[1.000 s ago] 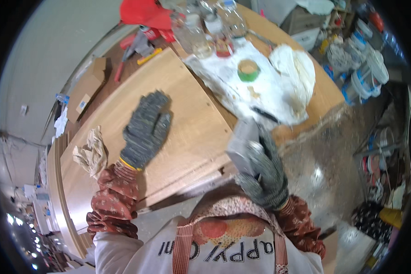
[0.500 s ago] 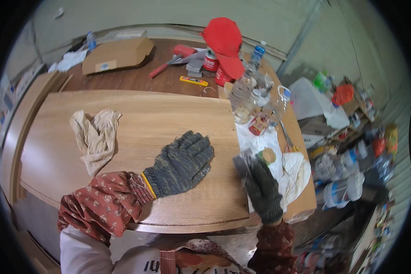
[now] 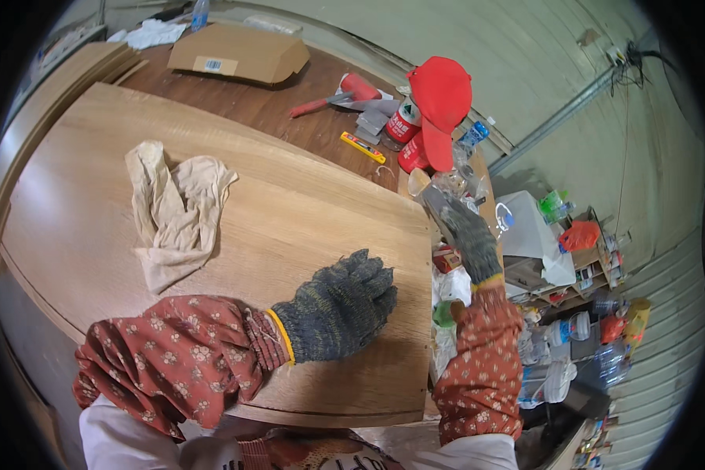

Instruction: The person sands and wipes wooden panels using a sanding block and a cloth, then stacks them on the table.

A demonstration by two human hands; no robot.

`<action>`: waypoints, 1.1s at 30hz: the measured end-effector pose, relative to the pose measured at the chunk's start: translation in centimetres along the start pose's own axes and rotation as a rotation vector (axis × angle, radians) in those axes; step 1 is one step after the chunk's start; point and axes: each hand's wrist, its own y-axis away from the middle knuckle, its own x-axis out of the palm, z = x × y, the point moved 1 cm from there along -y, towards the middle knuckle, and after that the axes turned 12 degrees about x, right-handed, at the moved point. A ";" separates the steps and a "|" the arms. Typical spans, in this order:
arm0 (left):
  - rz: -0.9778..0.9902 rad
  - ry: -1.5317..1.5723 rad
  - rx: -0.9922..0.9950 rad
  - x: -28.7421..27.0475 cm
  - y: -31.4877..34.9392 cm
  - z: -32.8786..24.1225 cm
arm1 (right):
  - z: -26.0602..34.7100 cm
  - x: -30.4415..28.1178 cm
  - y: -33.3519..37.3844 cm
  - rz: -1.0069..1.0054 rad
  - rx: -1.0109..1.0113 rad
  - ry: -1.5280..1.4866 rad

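My left hand (image 3: 338, 307), in a dark grey knit glove with a yellow cuff edge, lies flat on a wood-grain panel (image 3: 290, 227), fingers stretched out. At the panel's right edge my right hand (image 3: 475, 239), gloved alike, is closed on a flat grey piece (image 3: 437, 205) whose kind I cannot make out. It is beside the clear plastic bottles (image 3: 460, 178); the glove hides part of the piece. A crumpled beige cloth (image 3: 176, 219) rests on the panel to the left of my left hand.
Behind the panel are a cardboard box (image 3: 239, 55), a red-handled tool (image 3: 309, 108), grey blocks (image 3: 372, 121), a yellow utility knife (image 3: 363, 147), and a red cap (image 3: 442, 98) on red-and-white cans (image 3: 403, 124). Bottles and bags crowd the right. Long boards (image 3: 51, 102) stand along the left.
My right hand has moved forward, away from me, along the panel's right edge toward the bottles, still with the grey piece. My left hand stays flat on the panel. The view has turned.
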 end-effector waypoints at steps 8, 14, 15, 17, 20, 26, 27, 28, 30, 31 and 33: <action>0.096 0.008 0.014 0.7 -0.4 0.2 | -1.5 -0.2 -0.1 -0.172 -0.290 0.422; 0.105 0.018 -0.001 -0.2 -1.2 0.1 | -2.3 -1.5 2.6 -0.099 -0.283 0.314; 0.142 0.017 0.011 -0.1 -1.2 0.2 | -1.3 -1.1 3.4 -0.227 -0.329 0.325; 0.033 0.040 -0.006 0.0 -0.9 -0.2 | 1.4 -0.8 4.9 -0.238 -0.266 0.333; -0.025 0.035 -0.024 -0.4 -1.0 0.4 | 4.7 -0.5 8.1 -0.128 0.056 -0.286; 0.131 -0.078 0.057 -2.7 0.3 1.1 | 6.0 1.8 23.3 -0.285 0.029 -0.328; 0.198 -0.112 0.077 -3.5 0.6 1.3 | 6.4 1.9 25.7 -0.286 0.053 -0.459; 0.100 -0.144 0.077 -5.4 0.4 1.5 | 5.6 2.9 28.7 -0.289 0.169 -0.578; 0.067 -0.219 -0.003 -8.6 0.9 2.9 | 4.5 4.2 32.8 -0.353 0.462 -0.886; 0.144 -0.287 -0.095 -10.2 2.6 4.4 | 4.8 5.1 33.9 -0.399 0.622 -1.092; 0.293 -0.408 -0.301 -13.2 6.0 6.3 | 4.2 5.7 33.8 -0.524 0.624 -1.088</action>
